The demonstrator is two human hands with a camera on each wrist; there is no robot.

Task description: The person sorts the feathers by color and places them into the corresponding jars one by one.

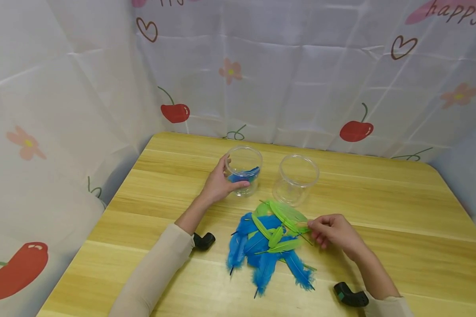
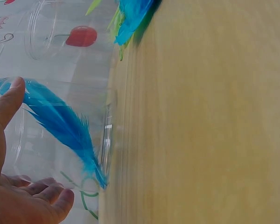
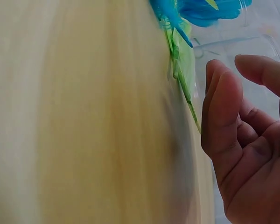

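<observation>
The left hand (image 1: pixel 218 184) grips the left jar (image 1: pixel 242 164), thumb across its near side and fingers round its left and far side; inside, a blue feather (image 1: pixel 246 177) leans aslant, its quill at the base. The right hand (image 1: pixel 338 232), well apart from the left, is at the right edge of the feather pile (image 1: pixel 266 237), its thumb and fingertips parted with a gap between them; whether the tips touch the green feather (image 1: pixel 287 214) beside them is hard to tell from these angles. The pile lies on the table (image 1: pixel 381 207) between the hands, blue feathers fanned toward the near side, green ones on top and along the far and right edges. Just beyond it, the right jar (image 1: pixel 295 187), clear like the other, stands upright, near the left jar but apart from it. A black device (image 1: pixel 204 241) shows beside each wrist, next to the beige sleeves (image 1: pixel 158 257). Past the table's far edge hangs a pale cloth (image 1: pixel 301 79) printed with cherries, flowers, hearts and "happy".
</observation>
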